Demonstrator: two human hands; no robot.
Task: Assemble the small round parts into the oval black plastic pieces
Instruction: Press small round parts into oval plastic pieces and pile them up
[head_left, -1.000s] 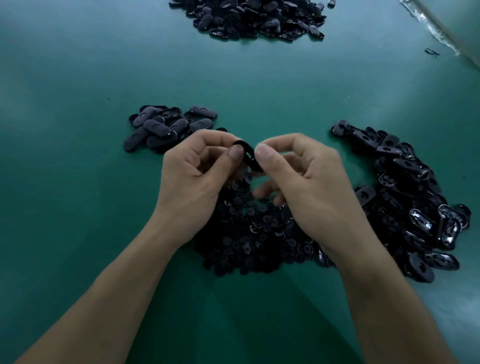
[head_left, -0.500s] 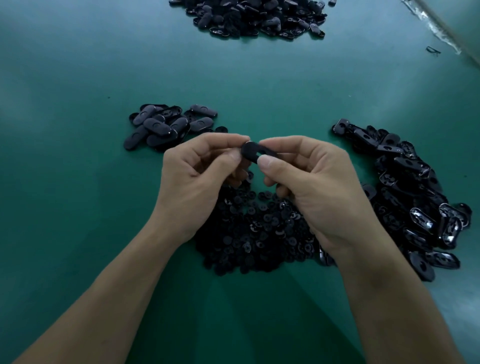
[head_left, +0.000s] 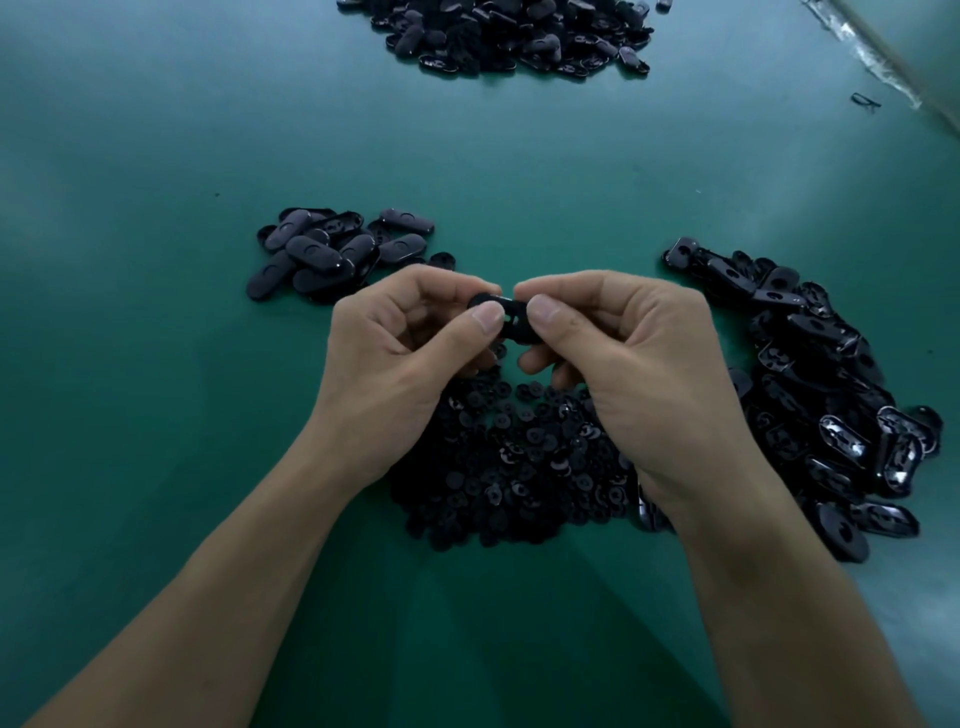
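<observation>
Two hands meet above a green table (head_left: 156, 415), and both pinch one oval black piece (head_left: 511, 321) between them. The left hand (head_left: 400, 364) grips the piece's left end, its thumb pressed on the near face and its curled fingers behind. The right hand (head_left: 634, 364) grips the right end in the same way, thumb in front and forefinger arched over the top. The piece lies roughly level, spanning the small gap between the two thumbs, and its open, recessed side faces the camera. Whether a round part already sits inside it cannot be told.

Directly below the hands and toward the wrists spreads a heap of small round parts (head_left: 519, 462), dark and tangled, partly hidden under both palms. Just outside the right hand, a long pile of loose oval pieces (head_left: 831, 395) runs from beyond the knuckles to beside the forearm, and many lie hollow side up with glossy rims. Beyond the left hand, close to its knuckles, lies a smaller cluster of oval pieces (head_left: 332, 254), mostly smooth side up. Far beyond both hands, at the top edge, sits another large dark heap (head_left: 519, 36). Well beyond the right hand, a tiny black scrap (head_left: 866, 101) lies alone near a pale strip (head_left: 878, 52) along the table's edge.
</observation>
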